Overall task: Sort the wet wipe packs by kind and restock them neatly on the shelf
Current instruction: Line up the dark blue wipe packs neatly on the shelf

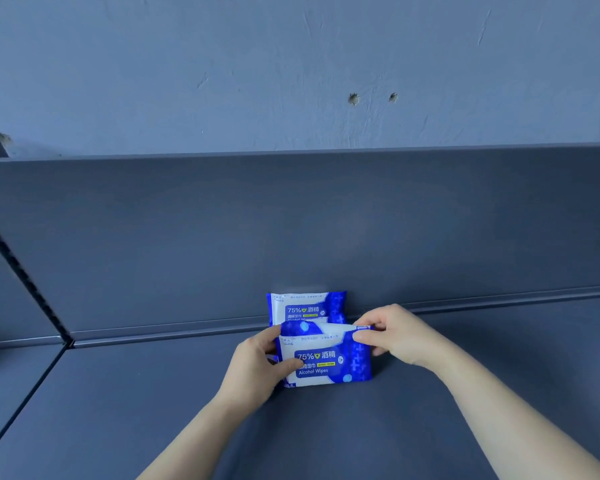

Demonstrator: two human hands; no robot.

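The left hand (257,363) grips the left edge of the near blue-and-white plastic wipe pack (329,363). The right hand (395,336) pinches its top right corner. A matching far pack (305,308) stands on the dark grey metal shelf (153,393).

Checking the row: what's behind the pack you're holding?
Another alcohol wipes pack, upright against the shelf's back panel. Its lower part is covered by the held pack.
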